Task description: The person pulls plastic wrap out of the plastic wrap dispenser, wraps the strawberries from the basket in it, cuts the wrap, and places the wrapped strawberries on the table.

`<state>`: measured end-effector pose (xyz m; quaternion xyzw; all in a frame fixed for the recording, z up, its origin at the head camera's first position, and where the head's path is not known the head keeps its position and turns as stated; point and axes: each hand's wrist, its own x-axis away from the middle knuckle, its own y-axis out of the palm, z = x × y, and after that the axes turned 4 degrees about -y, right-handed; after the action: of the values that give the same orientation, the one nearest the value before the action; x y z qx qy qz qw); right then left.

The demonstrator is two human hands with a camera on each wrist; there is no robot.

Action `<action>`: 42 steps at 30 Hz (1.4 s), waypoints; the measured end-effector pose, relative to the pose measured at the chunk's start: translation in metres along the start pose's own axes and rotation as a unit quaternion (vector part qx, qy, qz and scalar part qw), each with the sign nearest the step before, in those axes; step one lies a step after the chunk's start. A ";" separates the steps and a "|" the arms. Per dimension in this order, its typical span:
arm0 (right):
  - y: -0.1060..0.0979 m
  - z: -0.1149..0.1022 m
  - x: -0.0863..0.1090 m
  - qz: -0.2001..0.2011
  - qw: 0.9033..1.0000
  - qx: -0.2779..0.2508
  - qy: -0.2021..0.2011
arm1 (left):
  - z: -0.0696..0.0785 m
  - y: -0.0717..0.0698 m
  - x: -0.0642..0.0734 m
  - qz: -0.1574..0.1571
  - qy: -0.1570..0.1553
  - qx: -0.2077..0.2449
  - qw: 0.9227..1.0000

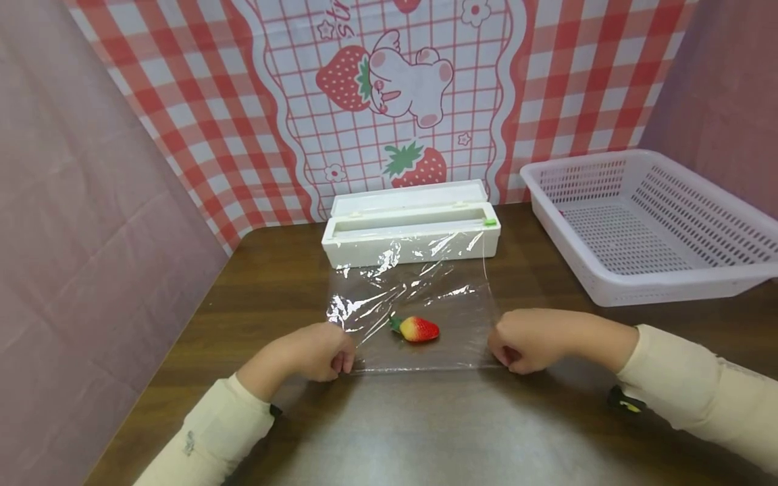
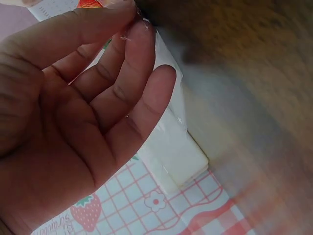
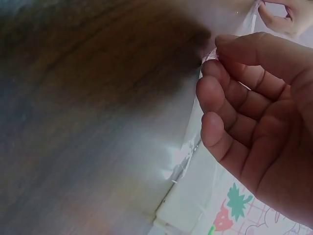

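A sheet of clear cling film [image 1: 452, 297] stretches toward me from a long white dispenser box [image 1: 346, 255] whose lid [image 1: 407, 197] stands raised. My left hand [image 1: 319, 351] pinches the sheet's near left corner between thumb and fingertips. At the near right corner, my right hand [image 1: 535, 339] pinches it the same way, as the right wrist view also shows. The near edge runs nearly straight between both hands. Between them, a red and yellow strawberry [image 1: 419, 329] with a green leafy top lies within the outline of the film.
On the right of the brown wooden table [image 1: 261, 283] stands a white slotted plastic basket [image 1: 583, 263]. A small green piece [image 1: 489, 222] sits at the box's right end. Behind hangs a red-and-white checked cloth [image 1: 237, 115] with strawberry prints; a pinkish cloth [image 1: 109, 223] hangs at left.
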<state>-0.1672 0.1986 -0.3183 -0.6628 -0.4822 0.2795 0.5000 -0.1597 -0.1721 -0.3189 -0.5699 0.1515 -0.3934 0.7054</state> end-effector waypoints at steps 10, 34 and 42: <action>-0.009 0.011 0.005 0.066 0.998 -0.021 -0.005 | -0.004 -0.012 0.004 0.041 -0.002 0.039 0.998; -0.028 0.056 -0.009 0.118 0.991 -0.059 0.022 | -0.056 -0.032 -0.017 0.099 -0.046 0.178 0.978; -0.024 0.060 -0.013 0.088 0.994 -0.053 0.027 | -0.062 -0.028 -0.029 0.061 -0.030 0.160 0.985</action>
<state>-0.2322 0.2109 -0.3183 -0.7354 -0.4229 0.2785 0.4504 -0.2299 -0.1943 -0.3185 -0.4513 0.0997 -0.3511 0.8143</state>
